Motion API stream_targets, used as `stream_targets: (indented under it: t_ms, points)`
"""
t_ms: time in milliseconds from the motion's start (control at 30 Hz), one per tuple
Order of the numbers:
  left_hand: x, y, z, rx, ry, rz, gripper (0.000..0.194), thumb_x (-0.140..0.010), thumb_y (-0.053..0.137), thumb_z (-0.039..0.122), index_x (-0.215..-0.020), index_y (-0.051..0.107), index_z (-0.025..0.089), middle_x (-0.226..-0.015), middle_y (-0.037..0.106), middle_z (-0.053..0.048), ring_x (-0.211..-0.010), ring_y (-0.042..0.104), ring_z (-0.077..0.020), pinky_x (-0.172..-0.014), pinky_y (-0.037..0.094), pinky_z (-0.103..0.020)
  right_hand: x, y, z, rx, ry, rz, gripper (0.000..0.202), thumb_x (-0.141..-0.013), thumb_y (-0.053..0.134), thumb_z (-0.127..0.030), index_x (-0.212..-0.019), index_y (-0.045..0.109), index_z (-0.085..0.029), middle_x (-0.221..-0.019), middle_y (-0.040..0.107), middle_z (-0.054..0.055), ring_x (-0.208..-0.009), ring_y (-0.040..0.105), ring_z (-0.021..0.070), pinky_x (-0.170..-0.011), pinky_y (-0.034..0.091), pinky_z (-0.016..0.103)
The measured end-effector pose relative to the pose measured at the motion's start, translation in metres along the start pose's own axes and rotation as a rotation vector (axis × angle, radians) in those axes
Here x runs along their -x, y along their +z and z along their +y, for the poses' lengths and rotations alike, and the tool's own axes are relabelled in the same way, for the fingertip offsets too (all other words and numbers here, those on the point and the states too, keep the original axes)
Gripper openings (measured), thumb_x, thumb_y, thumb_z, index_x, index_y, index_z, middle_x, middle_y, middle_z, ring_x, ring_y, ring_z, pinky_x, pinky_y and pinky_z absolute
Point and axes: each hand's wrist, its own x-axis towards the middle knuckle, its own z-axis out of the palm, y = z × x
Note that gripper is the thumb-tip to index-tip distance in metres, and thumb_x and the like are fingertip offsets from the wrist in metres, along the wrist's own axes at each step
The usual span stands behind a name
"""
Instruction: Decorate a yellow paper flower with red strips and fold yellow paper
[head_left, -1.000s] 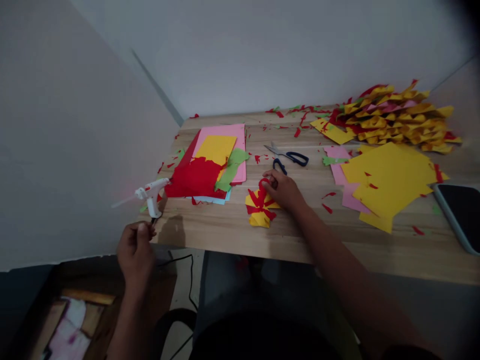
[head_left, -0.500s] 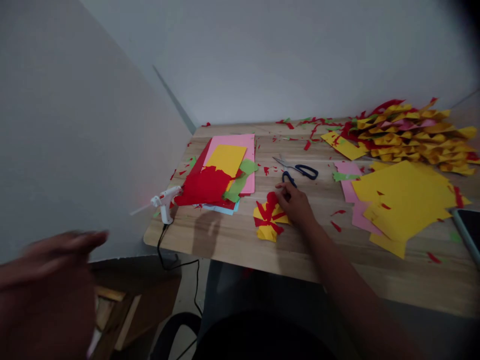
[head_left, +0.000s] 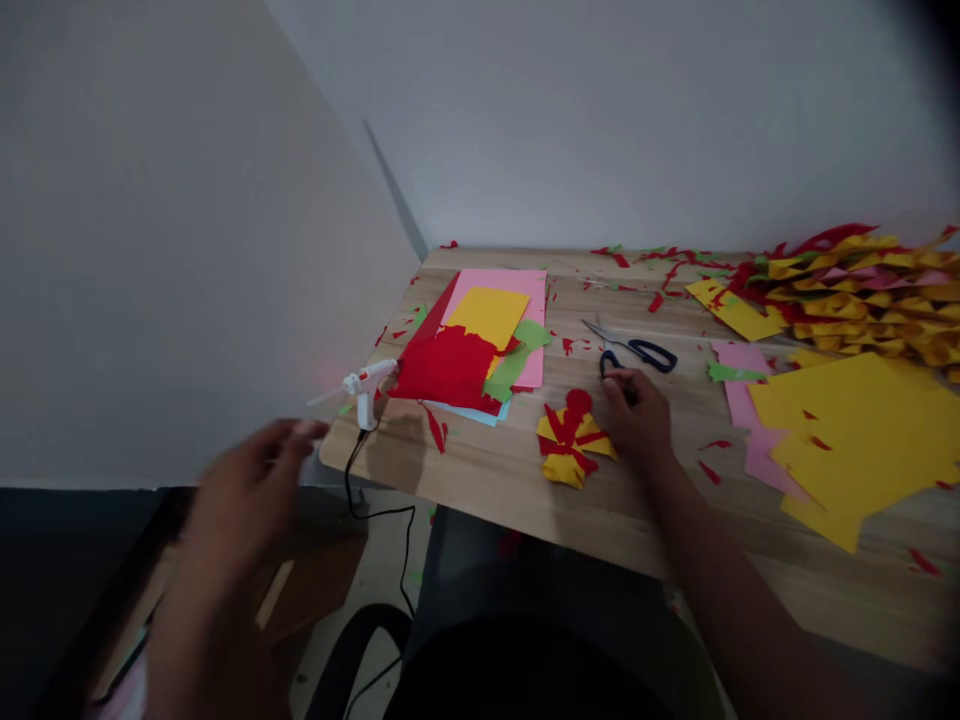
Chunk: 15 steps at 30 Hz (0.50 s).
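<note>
My left hand point(head_left: 251, 490) is in the air off the table's left corner, blurred, with fingers loosely bent and nothing visible in them. Nearest to it is a white glue gun point(head_left: 367, 392) with a black cord, standing at the table edge. My right hand point(head_left: 637, 412) rests on the table with curled fingers; whatever is between the fingertips is hidden. Its fingertips meet the lower handle loop of the dark-handled scissors point(head_left: 651, 354), whose blades are slightly apart. Just left of this hand lies a flower-like paper piece point(head_left: 574, 440) of yellow petals and red strips.
A stack of coloured sheets, with red paper point(head_left: 442, 375) on top, lies behind the glue gun. Yellow sheets point(head_left: 870, 430) cover pink paper on the right. Behind them is a heap of folded yellow paper point(head_left: 862, 300). Scraps litter the table point(head_left: 480, 470); walls rise behind and left.
The view has turned left. My left hand has come up and right, closer to the glue gun. A red scrap now shows below the red paper. My right hand has stayed by the scissors.
</note>
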Motion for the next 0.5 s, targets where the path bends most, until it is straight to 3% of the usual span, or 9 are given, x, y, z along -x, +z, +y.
stream_targets:
  t_ms: [33, 100, 167, 300, 400, 500]
  points:
    - [-0.005, 0.013, -0.007, -0.125, -0.080, -0.206, 0.046, -0.080, 0.054, 0.063, -0.089, 0.073, 0.022, -0.084, 0.075, -0.006, -0.078, 0.068, -0.0297, -0.069, 0.050, -0.037, 0.000, 0.000, 0.001, -0.008, 0.005, 0.016, 0.027, -0.088, 0.056, -0.045, -0.092, 0.066, -0.020, -0.068, 0.054, -0.003, -0.059, 0.045, 0.0135, -0.058, 0.038, 0.027]
    - [-0.018, 0.043, -0.021, -0.231, -0.155, -0.333, 0.055, -0.082, 0.052, 0.062, -0.109, 0.073, 0.018, -0.100, 0.076, -0.014, -0.088, 0.070, -0.0332, -0.072, 0.051, -0.039, 0.000, -0.001, 0.002, -0.013, 0.007, 0.039, 0.028, -0.089, 0.055, -0.046, -0.082, 0.062, -0.020, -0.066, 0.053, -0.003, -0.059, 0.044, 0.0131, -0.057, 0.036, 0.027]
    - [-0.031, 0.074, -0.032, -0.187, -0.118, -0.227, 0.062, -0.086, 0.049, 0.059, -0.125, 0.065, 0.013, -0.122, 0.070, -0.019, -0.103, 0.068, -0.0327, -0.079, 0.050, -0.037, 0.000, 0.000, 0.003, -0.019, 0.000, 0.062, 0.029, -0.089, 0.055, -0.046, -0.076, 0.059, -0.021, -0.064, 0.050, -0.003, -0.058, 0.042, 0.0131, -0.056, 0.035, 0.027]
    - [-0.046, 0.123, -0.037, -0.133, -0.117, -0.258, 0.049, -0.087, 0.050, 0.051, -0.115, 0.067, 0.014, -0.109, 0.073, -0.018, -0.097, 0.068, -0.0303, -0.075, 0.048, -0.033, -0.001, 0.002, 0.003, -0.032, 0.014, 0.078, 0.029, -0.088, 0.056, -0.048, -0.077, 0.058, -0.021, -0.063, 0.050, -0.004, -0.059, 0.044, 0.0138, -0.057, 0.036, 0.028]
    - [-0.042, 0.133, -0.036, -0.087, -0.120, -0.170, 0.045, -0.091, 0.044, 0.047, -0.116, 0.065, 0.015, -0.102, 0.073, -0.015, -0.091, 0.067, -0.0275, -0.072, 0.047, -0.031, -0.002, -0.001, -0.001, -0.003, 0.014, 0.071, 0.030, -0.088, 0.055, -0.049, -0.080, 0.060, -0.021, -0.066, 0.054, -0.002, -0.061, 0.048, 0.0149, -0.061, 0.039, 0.029]
    - [-0.027, 0.115, -0.036, 0.036, -0.121, -0.010, 0.042, -0.091, 0.048, 0.048, -0.112, 0.064, 0.016, -0.092, 0.070, -0.008, -0.081, 0.065, -0.0233, -0.067, 0.046, -0.030, 0.005, -0.007, -0.016, -0.019, -0.030, 0.157, 0.027, -0.088, 0.056, -0.047, -0.082, 0.061, -0.021, -0.073, 0.059, 0.000, -0.067, 0.053, 0.0168, -0.066, 0.043, 0.031]
